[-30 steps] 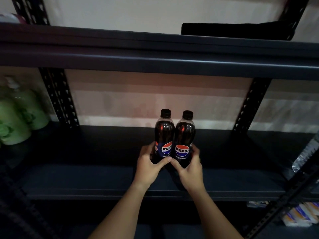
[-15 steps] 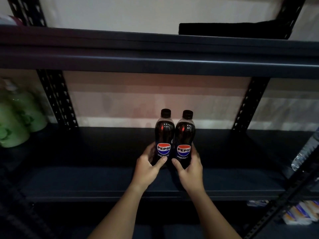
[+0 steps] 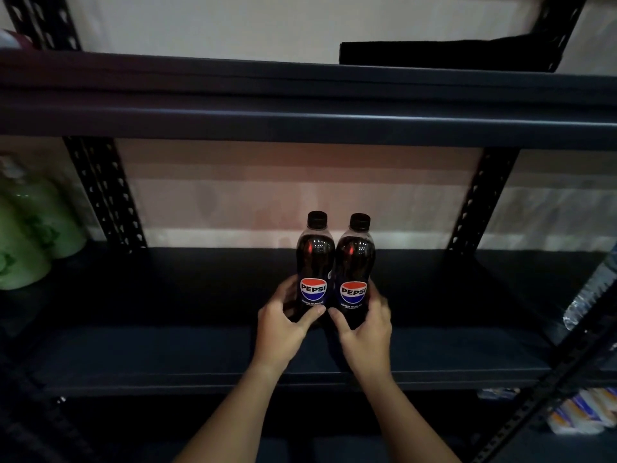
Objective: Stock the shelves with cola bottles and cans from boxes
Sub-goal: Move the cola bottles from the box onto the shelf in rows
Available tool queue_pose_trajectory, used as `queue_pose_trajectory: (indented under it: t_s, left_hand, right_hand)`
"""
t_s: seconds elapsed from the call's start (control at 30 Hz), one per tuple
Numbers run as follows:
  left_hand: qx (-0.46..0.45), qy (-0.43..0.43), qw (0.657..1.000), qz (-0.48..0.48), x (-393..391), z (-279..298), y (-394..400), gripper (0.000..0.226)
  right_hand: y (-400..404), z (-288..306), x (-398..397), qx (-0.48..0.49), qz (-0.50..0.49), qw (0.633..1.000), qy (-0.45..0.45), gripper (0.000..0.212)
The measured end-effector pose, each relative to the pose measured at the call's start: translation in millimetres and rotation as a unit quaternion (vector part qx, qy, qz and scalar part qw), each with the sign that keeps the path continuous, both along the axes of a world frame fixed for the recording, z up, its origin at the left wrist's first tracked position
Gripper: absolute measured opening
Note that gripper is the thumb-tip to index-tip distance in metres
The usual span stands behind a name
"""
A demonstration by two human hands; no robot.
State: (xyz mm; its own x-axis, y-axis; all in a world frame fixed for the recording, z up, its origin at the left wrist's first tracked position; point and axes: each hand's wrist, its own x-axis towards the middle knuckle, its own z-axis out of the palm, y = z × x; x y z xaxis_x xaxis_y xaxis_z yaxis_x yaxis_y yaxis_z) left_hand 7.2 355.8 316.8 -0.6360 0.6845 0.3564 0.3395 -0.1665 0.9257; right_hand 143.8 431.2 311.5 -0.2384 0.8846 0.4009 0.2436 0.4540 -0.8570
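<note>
Two dark Pepsi cola bottles with black caps stand upright side by side, touching, on the dark metal shelf (image 3: 167, 355), near its middle. My left hand (image 3: 283, 325) grips the lower part of the left bottle (image 3: 315, 262), thumb across its front below the label. My right hand (image 3: 365, 329) grips the lower part of the right bottle (image 3: 355, 265) the same way. Both labels face me. The bottles' bases are hidden behind my hands.
Green bottles (image 3: 30, 238) stand at the shelf's far left. A clear water bottle (image 3: 587, 295) shows at the right edge beside a slanted upright. A black flat object (image 3: 434, 53) lies on the shelf above. Coloured packs (image 3: 584, 412) sit lower right.
The labels have turned to face me squarely, the left bottle's most. Both hands stay on the bottles in about the same spot.
</note>
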Motion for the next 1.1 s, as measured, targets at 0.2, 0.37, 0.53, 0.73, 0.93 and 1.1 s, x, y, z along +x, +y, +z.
queue_pose_trajectory:
  t_s: [0.2, 0.37, 0.53, 0.73, 0.93, 1.1]
  left_hand:
    - [-0.007, 0.018, 1.0, -0.006, 10.6, -0.4, 21.0, 0.069]
    - [0.004, 0.004, 1.0, -0.018, 38.9, -1.8, 64.3, 0.068]
    - [0.001, 0.004, 0.999, -0.033, 68.8, -8.7, 125.0, 0.064]
    - [0.006, 0.027, 0.999, -0.035, 100.5, -10.2, 193.6, 0.061]
    - [0.01, 0.025, 0.999, -0.031, 114.0, -9.3, 251.2, 0.062]
    - [-0.002, 0.017, 1.0, -0.019, 119.4, -6.7, 288.6, 0.064]
  right_hand:
    - [14.2, 2.0, 5.9, -0.002, -0.033, 0.999, 0.002, 0.085]
    - [56.6, 3.9, 29.5, 0.007, -0.044, 0.999, -0.014, 0.084]
    - [109.0, -1.1, 55.9, 0.001, -0.063, 0.998, 0.016, 0.075]
    - [178.0, 2.1, 78.8, 0.005, -0.1, 0.995, 0.014, 0.072]
    - [237.5, -2.3, 88.9, 0.031, -0.107, 0.994, 0.004, 0.07]
    - [276.2, -1.1, 92.8, 0.02, -0.107, 0.994, -0.004, 0.071]
